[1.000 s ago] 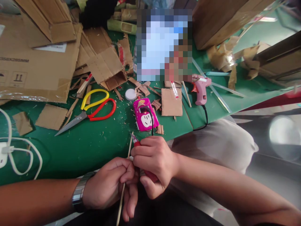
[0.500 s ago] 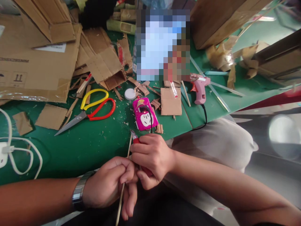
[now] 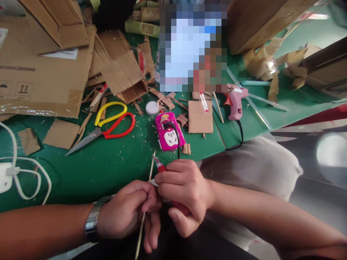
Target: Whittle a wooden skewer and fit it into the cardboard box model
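A thin wooden stick (image 3: 151, 170) slants up from my lap past the table's edge, gripped by my left hand (image 3: 128, 207), which is closed round its middle. My right hand (image 3: 183, 193) is wrapped round the red handle of a utility knife (image 3: 161, 167). The knife's short blade points up and left, close to the stick's upper end; whether it touches the wood I cannot tell. My two hands are side by side, just in front of the green table (image 3: 108, 173). Beyond the knife lies a pink power socket (image 3: 170, 135) with a black cord plugged in.
Scissors (image 3: 114, 124) with yellow and red handles lie at left, near cardboard scraps (image 3: 61, 133) and a large carton (image 3: 46, 83). A pink glue gun (image 3: 236, 103) rests at right beside clear glue sticks (image 3: 257, 112). A white cable (image 3: 27, 196) loops at far left.
My right hand and the knife have shifted slightly right and down relative to the stick, and the thumb stands further from my left hand. My left hand keeps its grip. The view has shifted a little.
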Available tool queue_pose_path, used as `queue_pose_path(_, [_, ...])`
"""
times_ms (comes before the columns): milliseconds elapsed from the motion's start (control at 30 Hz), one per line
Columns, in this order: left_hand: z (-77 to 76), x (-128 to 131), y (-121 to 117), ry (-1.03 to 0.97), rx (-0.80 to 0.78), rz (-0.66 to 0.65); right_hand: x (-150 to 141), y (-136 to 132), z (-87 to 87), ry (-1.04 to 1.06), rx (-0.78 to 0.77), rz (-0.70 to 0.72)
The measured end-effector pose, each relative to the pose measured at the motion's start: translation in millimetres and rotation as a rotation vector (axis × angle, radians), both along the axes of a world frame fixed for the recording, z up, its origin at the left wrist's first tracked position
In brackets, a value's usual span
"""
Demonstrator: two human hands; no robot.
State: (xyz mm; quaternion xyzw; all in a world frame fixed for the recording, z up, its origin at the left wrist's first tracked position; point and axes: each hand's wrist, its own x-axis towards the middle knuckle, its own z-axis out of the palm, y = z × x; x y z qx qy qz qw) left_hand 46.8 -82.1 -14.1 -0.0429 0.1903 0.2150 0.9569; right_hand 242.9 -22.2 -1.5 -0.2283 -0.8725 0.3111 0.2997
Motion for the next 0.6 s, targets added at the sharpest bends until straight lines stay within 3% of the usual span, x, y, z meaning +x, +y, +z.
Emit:
queue_pose_path(300, [0.0,1.0,-3.0,0.036,-0.004,0.003,-4.9,5.8,-2.8,-0.15,-0.008,-0.008])
queue_pose_path(600, [-2.3,1.3,-6.7,-0.002,-0.008,-0.03,-3.1,6.3,-6.8,-0.147,0.03,-0.011])
